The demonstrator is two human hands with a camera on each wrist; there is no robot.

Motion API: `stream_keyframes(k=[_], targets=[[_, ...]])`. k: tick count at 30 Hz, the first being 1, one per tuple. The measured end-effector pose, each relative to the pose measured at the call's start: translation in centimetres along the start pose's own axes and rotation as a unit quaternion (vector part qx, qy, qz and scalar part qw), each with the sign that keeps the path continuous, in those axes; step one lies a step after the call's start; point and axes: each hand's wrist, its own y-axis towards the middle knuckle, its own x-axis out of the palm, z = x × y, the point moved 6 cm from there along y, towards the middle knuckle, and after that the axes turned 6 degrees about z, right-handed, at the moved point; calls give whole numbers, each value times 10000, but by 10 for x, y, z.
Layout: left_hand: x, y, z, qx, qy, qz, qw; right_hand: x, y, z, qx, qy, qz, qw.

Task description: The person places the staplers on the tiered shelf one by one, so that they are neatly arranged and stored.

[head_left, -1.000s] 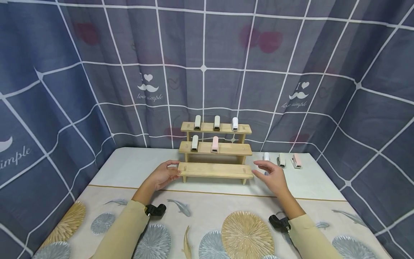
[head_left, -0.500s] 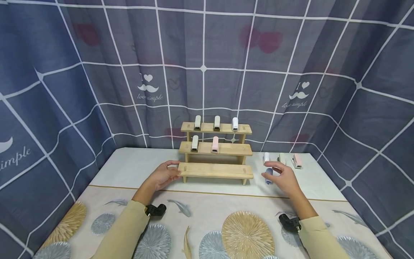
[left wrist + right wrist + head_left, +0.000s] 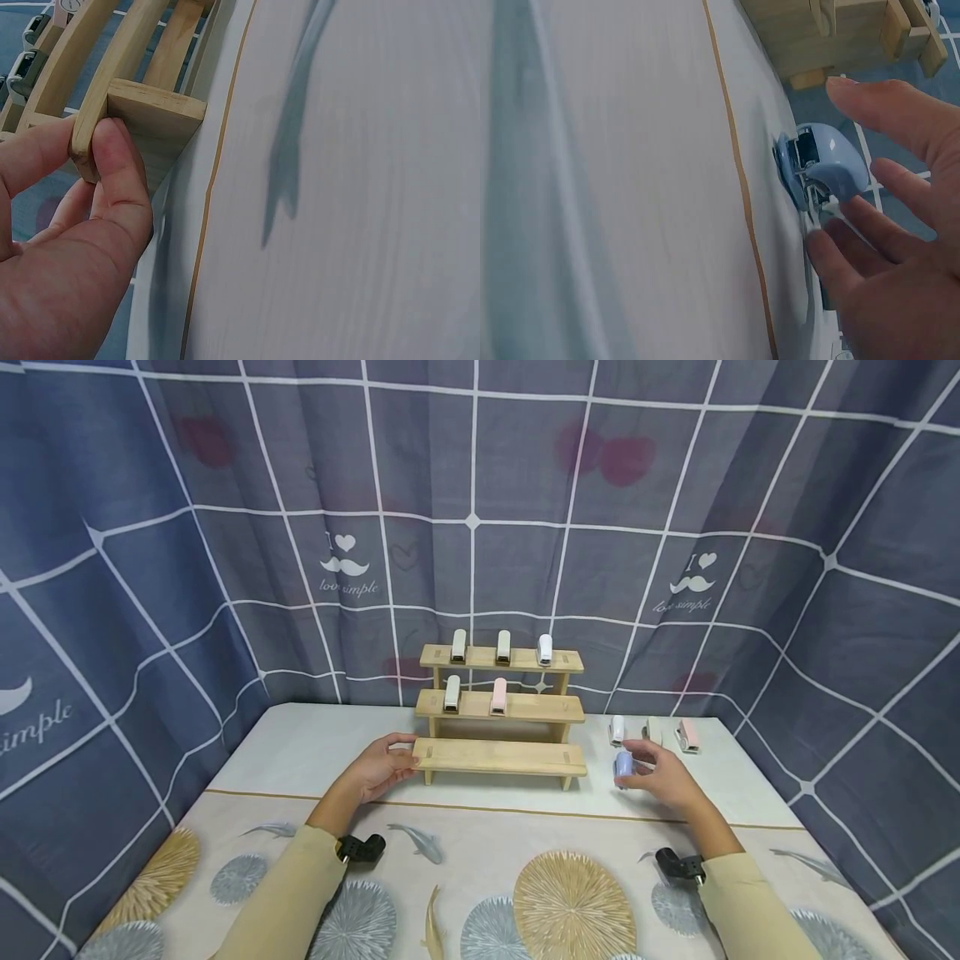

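A three-tier wooden display stand (image 3: 498, 757) stands on the white tabletop. My left hand (image 3: 377, 768) pinches the left end of its lowest board (image 3: 96, 124) between thumb and fingers. To the right of the stand, a light blue mini stapler (image 3: 623, 765) sits on the table. My right hand (image 3: 665, 777) is beside this stapler, its thumb and fingers spread around it; in the right wrist view, space shows between the thumb and the stapler's blue cover (image 3: 838, 161). Whether a lower finger touches it, I cannot tell.
Staplers in white (image 3: 544, 648), pale green (image 3: 452, 693) and pink (image 3: 498, 695) stand on the upper two tiers. Behind my right hand are a white stapler (image 3: 617, 730), a pale green one (image 3: 653, 729) and a pink one (image 3: 687, 736). A checked curtain (image 3: 420, 560) surrounds the table.
My right hand has moved right, from near the stand's right end past the blue stapler to its right side, uncovering it. The left hand keeps its hold on the stand.
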Motion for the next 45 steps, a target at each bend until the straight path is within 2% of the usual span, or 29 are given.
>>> stream_keyframes(k=[6,13,19,23,32,41,45], targets=[[1,0,-1,-22,-39,13,10000,3,3,8,255,11,-108,9996],[0,0,0,14,2,6,10000,4,6,7,307,-160,-192,9992],[1,-1,1,-24,18,33,10000,5,6,7,357,-244,-103,9990],[2,-2,1,-58,55,74,9999,4,5,10,472,-157,-56,9987],[0,-1,0,-29,20,108,9999,4,5,12,459,61,-9,9989],[0,0,0,-15,23,46,10000,6,2,15,516,521,-11,9973],[1,0,0,-15,26,14,10000,6,2,16,483,564,-10,9972]])
